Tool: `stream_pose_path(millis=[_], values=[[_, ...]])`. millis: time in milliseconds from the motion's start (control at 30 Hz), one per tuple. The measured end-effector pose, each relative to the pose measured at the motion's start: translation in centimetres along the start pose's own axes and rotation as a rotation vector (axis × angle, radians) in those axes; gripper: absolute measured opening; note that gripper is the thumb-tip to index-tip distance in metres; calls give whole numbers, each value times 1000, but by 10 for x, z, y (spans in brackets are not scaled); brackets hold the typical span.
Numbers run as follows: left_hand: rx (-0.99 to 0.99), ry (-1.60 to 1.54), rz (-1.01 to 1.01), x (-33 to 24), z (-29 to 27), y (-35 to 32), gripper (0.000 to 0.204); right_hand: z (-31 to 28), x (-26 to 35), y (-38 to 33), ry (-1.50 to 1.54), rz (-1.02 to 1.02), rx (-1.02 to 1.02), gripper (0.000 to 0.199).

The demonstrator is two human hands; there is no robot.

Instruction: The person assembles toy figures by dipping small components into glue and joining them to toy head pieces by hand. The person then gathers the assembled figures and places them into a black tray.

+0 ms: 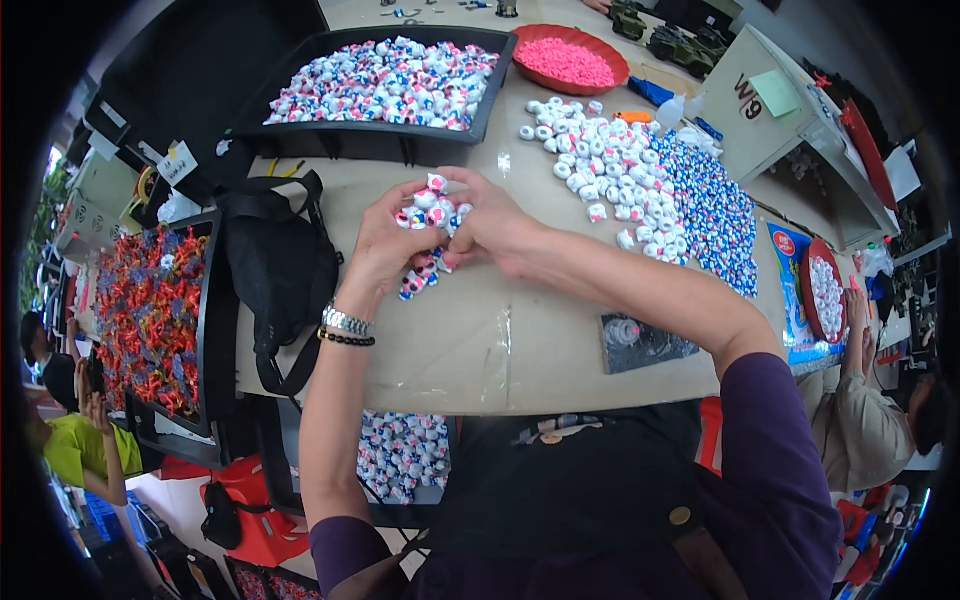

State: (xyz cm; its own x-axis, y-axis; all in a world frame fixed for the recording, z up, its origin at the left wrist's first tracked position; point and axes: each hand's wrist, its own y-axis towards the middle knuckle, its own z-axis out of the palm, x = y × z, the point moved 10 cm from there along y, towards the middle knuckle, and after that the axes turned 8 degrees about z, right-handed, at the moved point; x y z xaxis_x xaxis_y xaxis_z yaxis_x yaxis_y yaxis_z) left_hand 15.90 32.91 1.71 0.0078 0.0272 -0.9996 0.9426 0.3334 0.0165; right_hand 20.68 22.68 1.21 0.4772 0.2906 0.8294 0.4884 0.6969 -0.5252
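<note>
Above the middle of the table, my left hand [380,242] and my right hand [494,224] meet with fingers curled inward. Between them is a cluster of small white toy figures [432,212] with pink and blue parts. My thumbs and fingertips press together at its middle, hiding which piece each one grips. A few blue, white and pink figures [415,283] show just below the fingers, partly covered by them. To the right lies a spread of white ring-like toy pieces [600,160], merging into a heap of small blue-and-white pieces [712,215].
A black tray [400,150] of finished-looking figures stands behind my hands, beside a red bowl [520,62] of pink bits. A black bag [285,270] and a crate of red-orange toys [150,320] are left. Another tray of figures [405,450] sits below the table edge. Other people sit either side.
</note>
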Motion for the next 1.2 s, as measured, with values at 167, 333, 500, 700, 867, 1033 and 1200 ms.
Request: stream_pose_path(millis=[167, 333, 500, 700, 867, 1033, 1200], values=[[-30, 98, 85, -47, -4, 8, 61, 4, 41, -18, -19, -130, -13, 92], [-75, 264, 136, -102, -35, 71, 56, 7, 119, 20, 6, -201, -32, 92], [-141, 254, 180, -107, -102, 165, 89, 10, 217, 93, -302, -416, -166, 85], [-448, 727, 561, -126, -135, 116, 73, 60, 169, -2, -1261, -1139, -451, 37], [-219, 1216, 425, -89, -17, -2, 47, 14, 52, 31, -1390, -781, -161, 25], [-29, 1216, 600, -47, 36, -57, 54, 25, 27, 36, -1436, -803, -19, 20], [109, 1247, 580, -12, 44, -61, 36, 35, 63, 29, -1495, -666, 48, 12]])
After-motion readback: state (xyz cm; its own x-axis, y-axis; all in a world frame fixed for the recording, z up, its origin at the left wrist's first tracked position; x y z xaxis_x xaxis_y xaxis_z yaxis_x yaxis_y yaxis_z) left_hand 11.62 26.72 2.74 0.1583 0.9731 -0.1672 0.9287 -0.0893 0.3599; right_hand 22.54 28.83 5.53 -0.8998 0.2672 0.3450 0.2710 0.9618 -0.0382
